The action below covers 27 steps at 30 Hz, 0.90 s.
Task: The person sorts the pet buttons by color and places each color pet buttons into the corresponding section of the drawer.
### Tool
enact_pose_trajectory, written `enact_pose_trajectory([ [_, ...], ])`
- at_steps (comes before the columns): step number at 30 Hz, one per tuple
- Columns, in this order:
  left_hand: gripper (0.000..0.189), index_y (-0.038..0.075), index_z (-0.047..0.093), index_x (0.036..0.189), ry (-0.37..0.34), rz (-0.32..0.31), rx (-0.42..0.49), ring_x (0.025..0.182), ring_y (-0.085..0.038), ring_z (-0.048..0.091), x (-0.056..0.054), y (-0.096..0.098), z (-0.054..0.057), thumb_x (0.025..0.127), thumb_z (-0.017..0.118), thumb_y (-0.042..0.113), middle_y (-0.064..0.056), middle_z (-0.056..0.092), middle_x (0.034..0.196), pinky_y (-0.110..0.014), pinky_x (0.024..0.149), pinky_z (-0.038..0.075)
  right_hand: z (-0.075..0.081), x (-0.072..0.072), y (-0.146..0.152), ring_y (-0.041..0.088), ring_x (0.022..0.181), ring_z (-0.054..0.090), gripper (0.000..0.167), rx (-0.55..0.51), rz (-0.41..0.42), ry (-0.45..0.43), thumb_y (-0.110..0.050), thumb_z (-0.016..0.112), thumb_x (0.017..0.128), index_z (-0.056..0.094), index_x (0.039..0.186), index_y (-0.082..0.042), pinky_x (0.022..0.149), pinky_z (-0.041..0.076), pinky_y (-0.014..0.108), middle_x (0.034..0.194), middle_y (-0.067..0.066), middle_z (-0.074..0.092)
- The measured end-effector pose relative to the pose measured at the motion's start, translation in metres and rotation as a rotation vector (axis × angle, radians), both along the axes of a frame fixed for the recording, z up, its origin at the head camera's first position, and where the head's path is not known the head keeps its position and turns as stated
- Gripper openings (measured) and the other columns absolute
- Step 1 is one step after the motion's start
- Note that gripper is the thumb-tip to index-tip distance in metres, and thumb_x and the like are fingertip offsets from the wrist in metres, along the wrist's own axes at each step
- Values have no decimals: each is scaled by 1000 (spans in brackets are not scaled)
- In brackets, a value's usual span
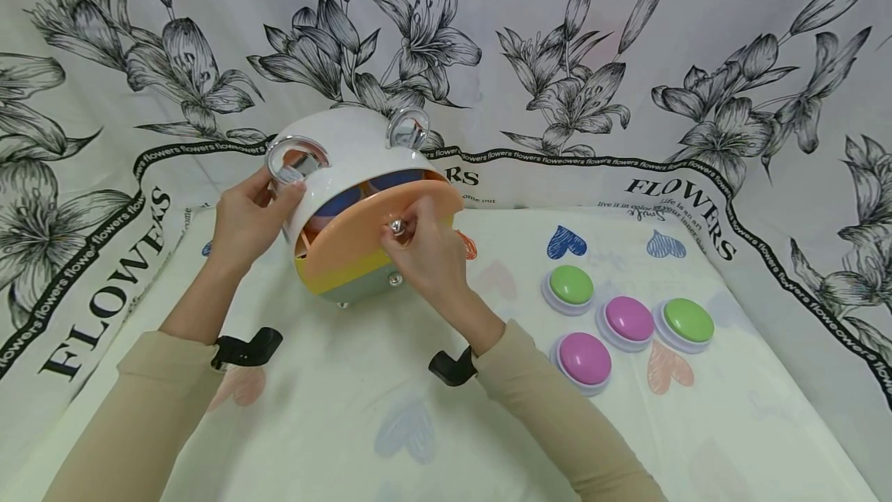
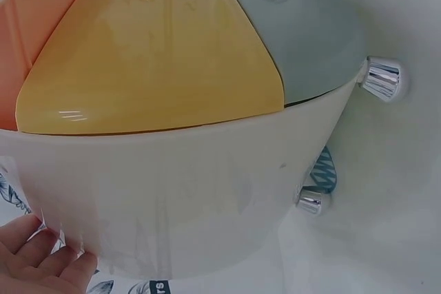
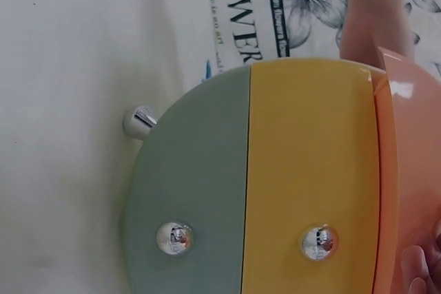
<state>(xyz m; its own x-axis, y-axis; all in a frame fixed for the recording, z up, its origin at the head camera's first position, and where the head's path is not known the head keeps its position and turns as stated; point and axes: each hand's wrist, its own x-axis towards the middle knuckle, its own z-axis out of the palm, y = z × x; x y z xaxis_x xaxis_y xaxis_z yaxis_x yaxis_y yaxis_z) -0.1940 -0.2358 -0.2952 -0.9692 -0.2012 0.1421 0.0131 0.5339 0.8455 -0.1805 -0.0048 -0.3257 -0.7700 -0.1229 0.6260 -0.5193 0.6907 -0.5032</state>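
A rounded white drawer box (image 1: 333, 130) with silver ring-shaped ears, short silver feet and coloured drawer fronts stands on the cloth. Its top orange drawer (image 1: 355, 232) is tilted out, and blue shapes (image 1: 396, 180) show in the gap above it. My right hand (image 1: 435, 258) pinches that drawer's silver knob (image 1: 397, 226). With the left hand (image 1: 247, 219) I grip the box's left side by the ear (image 1: 298, 159), thumb in front; its fingers (image 2: 58, 259) lie along the white shell. The yellow drawer (image 3: 313, 135) and green drawer (image 3: 196, 170) are closed.
Right of the box are two green push buttons (image 1: 571, 285) and two magenta push buttons (image 1: 629, 318) on pale round bases. A white cloth (image 1: 334, 417) printed with hearts covers the table. Behind it hangs a flower-printed curtain (image 1: 481, 99). Black wrist cameras (image 1: 247, 348) sit on both wrists.
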Motion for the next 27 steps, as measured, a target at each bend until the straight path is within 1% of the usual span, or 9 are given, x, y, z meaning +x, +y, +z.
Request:
enact_pose_trajectory([
  [5,69,23,33,144,6,-5,3,133,-30,34,0,0,0,86,53,54,-6,35,146,-48,95,42,1,-6,-4,6,44,46,26,45,-23,2,-27,66,81,46,89,-12,35,22,15,68,-5,61],
  [8,69,22,33,144,11,-5,4,133,-29,34,0,0,0,86,54,53,-6,35,146,-46,96,42,2,-9,-7,6,45,49,26,63,-32,15,-28,66,82,46,90,-12,35,23,15,69,-6,63],
  [13,69,21,34,143,14,6,0,133,-28,34,0,0,0,86,54,53,-6,35,146,-45,98,41,3,-12,-11,7,46,52,26,74,-32,23,-29,65,83,48,92,-12,35,26,16,70,-6,65],
  [20,70,21,33,144,-4,6,6,134,-28,33,-1,1,1,85,53,54,-6,34,147,-45,99,40,4,-17,-13,7,45,49,28,106,-25,14,-32,65,85,46,92,-11,35,26,15,69,-5,62],
  [27,70,21,33,144,-11,7,10,134,-28,32,0,0,1,85,53,54,-5,33,147,-44,99,40,5,-18,-14,7,45,50,29,119,-17,5,-32,64,85,46,93,-10,36,27,15,69,-4,62],
])
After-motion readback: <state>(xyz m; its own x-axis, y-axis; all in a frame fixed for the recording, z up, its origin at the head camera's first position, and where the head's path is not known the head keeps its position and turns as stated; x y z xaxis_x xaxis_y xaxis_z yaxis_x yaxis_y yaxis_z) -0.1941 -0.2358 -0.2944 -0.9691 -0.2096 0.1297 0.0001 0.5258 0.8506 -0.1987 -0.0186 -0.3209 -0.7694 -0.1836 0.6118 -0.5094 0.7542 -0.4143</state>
